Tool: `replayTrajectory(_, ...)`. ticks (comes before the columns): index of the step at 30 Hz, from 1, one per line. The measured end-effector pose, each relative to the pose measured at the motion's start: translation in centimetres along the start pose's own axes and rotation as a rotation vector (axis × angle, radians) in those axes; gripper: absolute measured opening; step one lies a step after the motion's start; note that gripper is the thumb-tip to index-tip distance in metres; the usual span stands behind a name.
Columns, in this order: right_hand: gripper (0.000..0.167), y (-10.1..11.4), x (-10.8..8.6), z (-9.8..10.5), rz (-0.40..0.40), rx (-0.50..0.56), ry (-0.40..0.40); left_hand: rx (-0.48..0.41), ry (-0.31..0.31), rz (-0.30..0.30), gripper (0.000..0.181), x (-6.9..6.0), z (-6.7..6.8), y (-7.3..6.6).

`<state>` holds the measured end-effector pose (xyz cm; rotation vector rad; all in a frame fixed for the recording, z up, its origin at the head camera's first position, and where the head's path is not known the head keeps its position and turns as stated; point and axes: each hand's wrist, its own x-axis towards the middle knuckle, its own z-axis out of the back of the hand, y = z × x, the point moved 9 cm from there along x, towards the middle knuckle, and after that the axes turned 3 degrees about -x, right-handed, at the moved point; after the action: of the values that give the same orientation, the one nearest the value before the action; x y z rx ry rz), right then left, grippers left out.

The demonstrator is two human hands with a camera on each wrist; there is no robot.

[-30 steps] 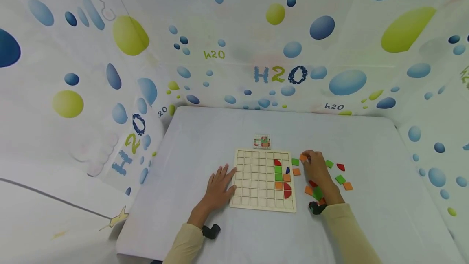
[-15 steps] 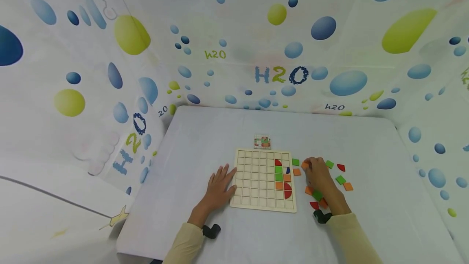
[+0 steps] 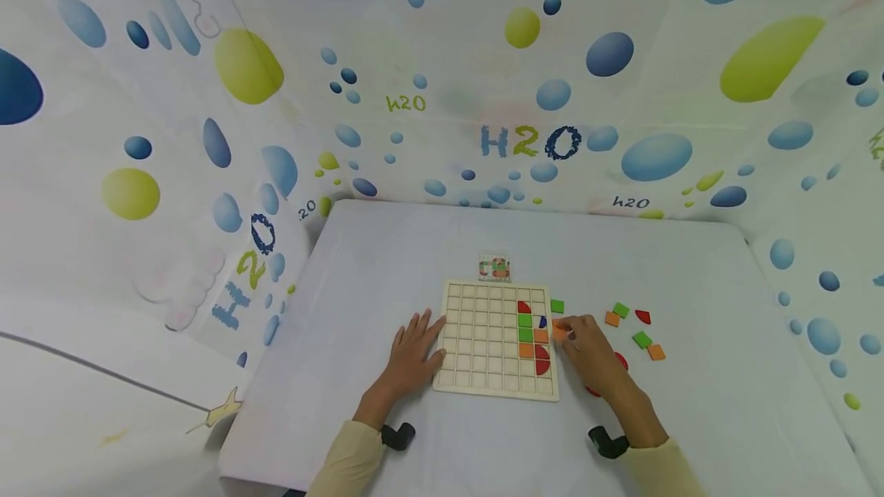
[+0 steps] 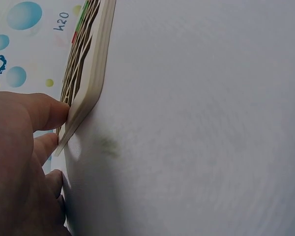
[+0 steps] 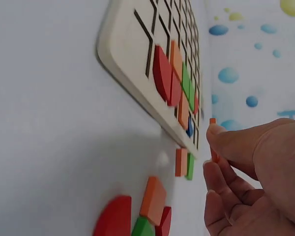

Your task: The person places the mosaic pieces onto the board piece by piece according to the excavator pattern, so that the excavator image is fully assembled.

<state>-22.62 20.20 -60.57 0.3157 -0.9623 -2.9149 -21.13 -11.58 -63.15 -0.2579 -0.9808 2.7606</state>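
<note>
Table point(image 3: 345, 274): white-covered, extended under both hands. Grid board point(image 3: 476, 366): placed between the hands; its left edge is touched by the left hand point(image 3: 406, 363), fingers straight and spread, nothing gripped. Picture card point(image 3: 494, 267): laid beyond the board, ahead of both hands. Held orange tile point(image 5: 215, 155): pinched between thumb and fingers of the right hand point(image 3: 588, 351), near the board's right edge.

Changes from half a second earlier: the right hand has been brought left, towards the board; an orange tile point(image 3: 611, 319) to its right has been uncovered. The left hand is unmoved.

Counts: one board, one card. Set in the board, left of the right hand: three red pieces point(image 3: 542, 366), two green, two orange, one blue. Loose, right of the right hand: two green, two orange, one red. Loose green tile point(image 3: 556, 306), just ahead of that hand: one. Pieces under the right hand are partly covered, so their number cannot be fully told.
</note>
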Motion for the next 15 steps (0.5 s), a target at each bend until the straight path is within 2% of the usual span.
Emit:
replayTrajectory(8, 0.031, 1.6, -1.4, -2.5, 0.038, 0.003, 0.054, 0.002, -0.008, -0.002, 0.062, -0.1, 0.2, -0.1)
replayTrajectory(15, 0.027, 3.0, -2.0, -3.3, 0.115, -0.056, 0.046, 0.010, -0.013, -0.004, 0.062, 0.0, 0.0, 0.0)
